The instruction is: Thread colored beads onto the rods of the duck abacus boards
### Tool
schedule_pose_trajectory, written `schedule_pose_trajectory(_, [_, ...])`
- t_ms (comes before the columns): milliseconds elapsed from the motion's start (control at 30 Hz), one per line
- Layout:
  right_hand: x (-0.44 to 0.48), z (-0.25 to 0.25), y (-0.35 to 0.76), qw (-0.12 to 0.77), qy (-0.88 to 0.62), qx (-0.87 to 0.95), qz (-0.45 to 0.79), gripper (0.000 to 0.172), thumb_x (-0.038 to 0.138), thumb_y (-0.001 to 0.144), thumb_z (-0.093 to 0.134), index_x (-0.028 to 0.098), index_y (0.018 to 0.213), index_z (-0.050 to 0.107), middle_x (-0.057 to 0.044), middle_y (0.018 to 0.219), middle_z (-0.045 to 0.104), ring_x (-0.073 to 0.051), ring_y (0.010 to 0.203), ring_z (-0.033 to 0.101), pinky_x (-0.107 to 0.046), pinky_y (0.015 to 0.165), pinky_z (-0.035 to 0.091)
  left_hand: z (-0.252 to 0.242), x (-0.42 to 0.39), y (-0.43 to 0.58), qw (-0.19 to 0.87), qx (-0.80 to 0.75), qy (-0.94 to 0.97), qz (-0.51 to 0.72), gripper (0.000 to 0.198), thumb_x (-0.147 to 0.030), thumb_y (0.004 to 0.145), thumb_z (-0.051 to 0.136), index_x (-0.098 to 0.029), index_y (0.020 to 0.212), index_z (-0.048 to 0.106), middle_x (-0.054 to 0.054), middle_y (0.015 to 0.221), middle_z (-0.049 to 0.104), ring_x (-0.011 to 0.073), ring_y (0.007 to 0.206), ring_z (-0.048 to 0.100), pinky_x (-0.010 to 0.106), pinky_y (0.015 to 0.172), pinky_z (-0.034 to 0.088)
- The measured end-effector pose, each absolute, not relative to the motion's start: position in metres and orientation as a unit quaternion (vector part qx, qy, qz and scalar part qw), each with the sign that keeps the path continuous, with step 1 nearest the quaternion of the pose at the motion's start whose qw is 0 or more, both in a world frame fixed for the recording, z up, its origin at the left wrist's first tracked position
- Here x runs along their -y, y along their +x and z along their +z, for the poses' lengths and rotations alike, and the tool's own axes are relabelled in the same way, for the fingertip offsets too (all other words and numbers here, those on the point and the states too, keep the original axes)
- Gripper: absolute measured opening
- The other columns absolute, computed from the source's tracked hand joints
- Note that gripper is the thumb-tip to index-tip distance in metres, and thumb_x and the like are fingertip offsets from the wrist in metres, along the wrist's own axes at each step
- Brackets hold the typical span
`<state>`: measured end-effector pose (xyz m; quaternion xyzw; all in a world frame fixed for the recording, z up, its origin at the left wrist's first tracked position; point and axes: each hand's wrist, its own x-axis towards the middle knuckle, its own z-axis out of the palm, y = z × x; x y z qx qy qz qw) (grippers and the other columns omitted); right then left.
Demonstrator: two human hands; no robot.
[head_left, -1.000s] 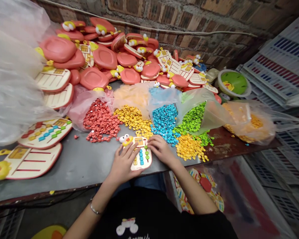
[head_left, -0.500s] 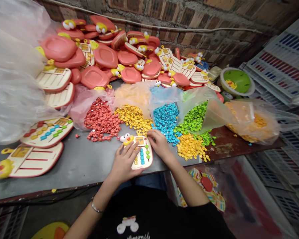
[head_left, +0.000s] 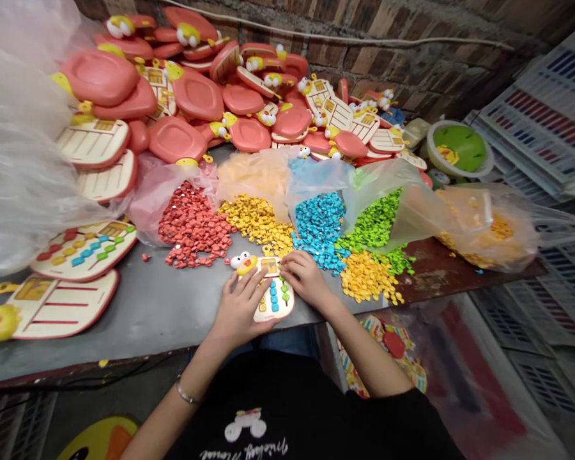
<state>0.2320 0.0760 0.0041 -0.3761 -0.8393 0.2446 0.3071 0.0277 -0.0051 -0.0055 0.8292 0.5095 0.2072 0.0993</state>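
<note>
A cream toy board (head_left: 273,312) with a yellow duck head (head_left: 244,262) lies on the grey table, carrying rows of coloured beads. My left hand (head_left: 242,306) holds it down, fingers across its left part and thumb along the near edge. Those fingers hide some of the rows. At the board's upper right corner, my right hand (head_left: 306,278) is closed in a pinch over the top of the green bead (head_left: 284,289) row. Whatever sits between its fingertips is hidden. Blue beads (head_left: 274,297) form a row beside the green ones.
Heaps of red (head_left: 196,223), yellow (head_left: 256,220), blue (head_left: 320,220) and green beads (head_left: 377,220) spill from bags beyond my hands. Yellow pieces (head_left: 368,278) lie right. Two boards (head_left: 76,306) rest left; many red-backed boards (head_left: 199,96) pile behind. A green bowl (head_left: 460,150) stands far right.
My right hand has shifted slightly left along the board's upper right corner, its fingers still pinched. The left hand stays on the board. The whole view has moved a little.
</note>
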Motion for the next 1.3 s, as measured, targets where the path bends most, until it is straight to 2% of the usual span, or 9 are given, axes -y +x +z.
schedule_pose_trajectory(100, [-0.066, 0.014, 0.248, 0.316, -0.383, 0.819, 0.288, 0.013, 0.026, 0.092, 0.057, 0.023, 0.086, 0.068, -0.005, 0.091, 0.069, -0.022, 0.095, 0.060, -0.042, 0.090, 0.047, -0.006, 0.005, 0.027, 0.104, -0.511, 0.829, 0.204, 0.066, -0.053, 0.079, 0.063, -0.022, 0.136, 0.052, 0.010, 0.145, 0.048, 0.0332, 0.134, 0.043, 0.050, 0.112, 0.020])
schedule_pose_trajectory(167, [-0.061, 0.014, 0.257, 0.331, -0.436, 0.793, 0.266, 0.012, 0.026, 0.092, 0.057, 0.024, 0.095, 0.069, -0.006, 0.095, 0.068, -0.023, 0.096, 0.060, -0.042, 0.088, 0.047, -0.006, 0.005, 0.027, 0.107, -0.511, 0.828, 0.204, 0.065, -0.053, 0.079, 0.062, -0.022, 0.136, 0.052, 0.010, 0.146, 0.047, 0.0328, 0.134, 0.042, 0.050, 0.113, 0.019])
schedule_pose_trajectory(267, [-0.059, 0.004, 0.261, 0.301, -0.476, 0.798, 0.215, 0.015, 0.025, 0.089, 0.061, 0.025, 0.101, 0.070, -0.007, 0.099, 0.066, -0.025, 0.099, 0.057, -0.043, 0.087, 0.047, -0.007, 0.005, 0.027, 0.112, -0.510, 0.827, 0.208, 0.065, -0.054, 0.080, 0.061, -0.021, 0.135, 0.052, 0.009, 0.147, 0.045, 0.0319, 0.136, 0.041, 0.050, 0.113, 0.017])
schedule_pose_trajectory(367, [-0.060, -0.007, 0.255, 0.279, -0.467, 0.815, 0.199, 0.014, 0.020, 0.089, 0.060, 0.024, 0.098, 0.070, -0.008, 0.097, 0.066, -0.027, 0.098, 0.056, -0.045, 0.087, 0.048, -0.006, 0.005, 0.027, 0.113, -0.512, 0.826, 0.209, 0.065, -0.055, 0.080, 0.061, -0.021, 0.135, 0.052, 0.009, 0.148, 0.045, 0.0316, 0.136, 0.040, 0.049, 0.113, 0.017])
schedule_pose_trajectory(467, [-0.060, -0.012, 0.250, 0.297, -0.463, 0.809, 0.210, 0.015, 0.018, 0.091, 0.055, 0.022, 0.097, 0.068, -0.008, 0.096, 0.067, -0.026, 0.096, 0.058, -0.044, 0.087, 0.049, -0.006, 0.005, 0.027, 0.111, -0.512, 0.826, 0.208, 0.065, -0.055, 0.079, 0.062, -0.021, 0.134, 0.053, 0.009, 0.147, 0.045, 0.0320, 0.136, 0.040, 0.049, 0.113, 0.017])
schedule_pose_trajectory(733, [-0.063, -0.001, 0.247, 0.360, -0.452, 0.760, 0.296, 0.014, 0.025, 0.092, 0.055, 0.023, 0.097, 0.069, -0.006, 0.098, 0.070, -0.021, 0.096, 0.064, -0.039, 0.087, 0.052, -0.005, 0.006, 0.028, 0.112, -0.516, 0.824, 0.204, 0.066, -0.054, 0.080, 0.061, -0.021, 0.136, 0.051, 0.009, 0.147, 0.045, 0.0318, 0.136, 0.040, 0.049, 0.113, 0.017])
schedule_pose_trajectory(967, [-0.069, 0.003, 0.243, 0.365, -0.454, 0.749, 0.315, 0.014, 0.026, 0.090, 0.059, 0.020, 0.101, 0.067, -0.005, 0.090, 0.066, -0.017, 0.076, 0.062, -0.031, 0.070, 0.053, -0.004, 0.005, 0.027, 0.103, -0.508, 0.829, 0.207, 0.067, -0.053, 0.078, 0.064, -0.020, 0.135, 0.052, 0.011, 0.146, 0.047, 0.0326, 0.135, 0.041, 0.050, 0.113, 0.019])
schedule_pose_trajectory(1133, [-0.064, -0.002, 0.244, 0.332, -0.444, 0.780, 0.291, 0.012, 0.026, 0.092, 0.058, 0.021, 0.096, 0.068, -0.006, 0.090, 0.065, -0.020, 0.086, 0.062, -0.034, 0.077, 0.053, -0.005, 0.005, 0.027, 0.101, -0.507, 0.828, 0.219, 0.065, -0.053, 0.079, 0.063, -0.019, 0.134, 0.054, 0.011, 0.146, 0.047, 0.0323, 0.134, 0.042, 0.049, 0.113, 0.018])
schedule_pose_trajectory(1300, [-0.058, -0.010, 0.245, 0.331, -0.435, 0.797, 0.257, 0.018, 0.025, 0.095, 0.053, 0.022, 0.102, 0.069, -0.007, 0.095, 0.065, -0.020, 0.091, 0.063, -0.035, 0.083, 0.053, -0.005, 0.005, 0.028, 0.101, -0.505, 0.827, 0.224, 0.064, -0.052, 0.078, 0.064, -0.019, 0.133, 0.054, 0.010, 0.145, 0.049, 0.0324, 0.133, 0.043, 0.049, 0.112, 0.019])
